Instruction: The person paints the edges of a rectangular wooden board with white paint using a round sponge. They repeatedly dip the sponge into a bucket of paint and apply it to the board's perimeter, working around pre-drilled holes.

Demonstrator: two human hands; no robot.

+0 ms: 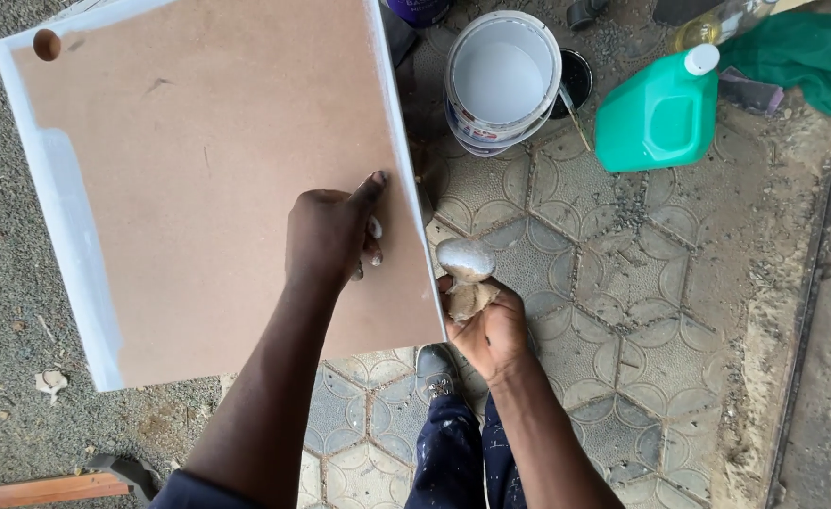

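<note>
Left hand (332, 236) clamped on board (198, 179) edge; right hand (491, 330) gripping paint-soaked rag (465, 269) just beside board. Edges whitened, brown face still bare. Paint bucket (502, 80) near board's corner.

— Any containers or labels about?

— Three at the top edge. A round white paint bucket (502, 80) stands open on the patterned tiles, a printed band around its side. Just right of it sits a green plastic jug (658, 118) with a white cap, tilted (no label showing). Behind the jug, a clear bottle (717, 26) of yellowish liquid.

— Signs, screens?

— None.
</note>
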